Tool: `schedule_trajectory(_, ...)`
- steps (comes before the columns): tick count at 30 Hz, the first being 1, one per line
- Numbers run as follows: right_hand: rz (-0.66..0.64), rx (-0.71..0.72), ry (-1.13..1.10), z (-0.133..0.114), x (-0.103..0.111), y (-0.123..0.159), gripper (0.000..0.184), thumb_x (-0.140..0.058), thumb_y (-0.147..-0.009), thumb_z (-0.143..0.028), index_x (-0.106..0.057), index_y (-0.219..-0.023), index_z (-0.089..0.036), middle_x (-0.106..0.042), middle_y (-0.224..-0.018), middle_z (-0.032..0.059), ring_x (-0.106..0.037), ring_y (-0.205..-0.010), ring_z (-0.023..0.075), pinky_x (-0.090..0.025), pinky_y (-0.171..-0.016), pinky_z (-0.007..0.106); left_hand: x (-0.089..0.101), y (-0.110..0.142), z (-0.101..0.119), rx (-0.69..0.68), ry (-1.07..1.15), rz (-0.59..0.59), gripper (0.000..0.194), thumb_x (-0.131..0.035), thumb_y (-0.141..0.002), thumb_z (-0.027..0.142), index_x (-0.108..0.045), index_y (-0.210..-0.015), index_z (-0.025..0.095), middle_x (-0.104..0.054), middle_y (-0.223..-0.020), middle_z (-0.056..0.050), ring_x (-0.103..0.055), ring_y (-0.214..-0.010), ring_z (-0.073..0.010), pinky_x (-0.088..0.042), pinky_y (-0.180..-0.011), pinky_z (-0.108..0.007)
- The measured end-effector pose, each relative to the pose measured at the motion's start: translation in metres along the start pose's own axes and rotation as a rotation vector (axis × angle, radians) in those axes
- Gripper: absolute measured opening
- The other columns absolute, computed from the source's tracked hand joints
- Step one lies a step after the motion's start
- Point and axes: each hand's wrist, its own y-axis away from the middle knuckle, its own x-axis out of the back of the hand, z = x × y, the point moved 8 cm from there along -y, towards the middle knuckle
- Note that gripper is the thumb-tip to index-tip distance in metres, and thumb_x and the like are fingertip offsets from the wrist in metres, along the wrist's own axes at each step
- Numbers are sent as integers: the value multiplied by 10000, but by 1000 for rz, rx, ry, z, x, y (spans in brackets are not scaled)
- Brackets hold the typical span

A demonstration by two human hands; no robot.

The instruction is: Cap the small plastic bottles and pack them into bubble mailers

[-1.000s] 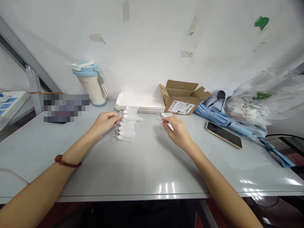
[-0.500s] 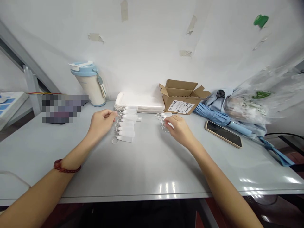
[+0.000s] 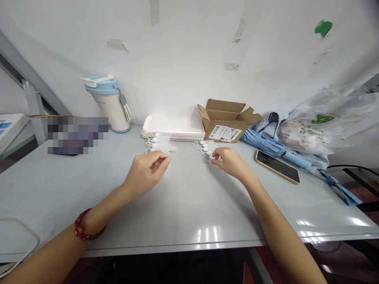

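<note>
My left hand (image 3: 148, 169) hovers over the front of the left column of small white tags (image 3: 161, 146) with string loops. Its thumb and index fingertip are pressed together; whatever is between them, if anything, is too hidden to make out. The hand covers most of the nearer tags. To the right, a shorter column of similar white tags (image 3: 206, 142) lies before the cardboard box. Thumb and fingers of my right hand (image 3: 229, 159) are curled closed on the nearest tag there, whose thin string loop (image 3: 205, 159) shows left of the fingertips.
Behind the tags lies a stack of flat white sheets or sleeves (image 3: 177, 128) beside an open cardboard box (image 3: 223, 130). A cream tumbler (image 3: 111, 108) stands back left. On the right are a phone (image 3: 276, 167), a folded blue umbrella (image 3: 263, 142) and a plastic bag (image 3: 314, 130).
My left hand has moved right and toward me, from beside the left column to over its nearer tags. My right hand has drawn slightly nearer to me, exposing more of the right-hand tags.
</note>
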Motion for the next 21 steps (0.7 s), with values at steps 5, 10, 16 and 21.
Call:
schedule_trajectory(5,-78,-81,86,11,-1,5,138,-698,-733,-283,-612,-761,-178,-672,-803,59,-599,-752,204,-379,-619,273,-1,0,0,-25,15,8,190,-497,-847,272,-600,-711,189,-546,-564,25,-410,-488,-106,-325,-511,-232)
schedule_trajectory(10,-85,1,101,1,-7,8,36,-620,-739,-149,-621,-726,-182,-673,-822,76,-605,-732,203,-369,-586,270,-3,1,-1,-26,5,8,187,-503,-849,269,-602,-712,188,-560,-572,24,-413,-488,-104,-329,-514,-231)
schedule_trajectory(16,-21,196,-80,-32,-5,12,96,-577,-741,-126,-616,-819,-167,-636,-851,81,-579,-814,209,-418,-692,291,-5,1,5,-80,-16,13,188,-500,-855,247,-597,-710,177,-525,-548,34,-407,-476,-92,-329,-500,-221)
schedule_trajectory(21,83,238,-418,-45,7,15,101,-547,-757,-164,-598,-844,-166,-603,-846,46,-538,-815,174,-406,-688,272,-4,4,7,-110,26,23,164,-510,-858,246,-624,-773,164,-549,-562,35,-433,-482,-85,-360,-497,-202)
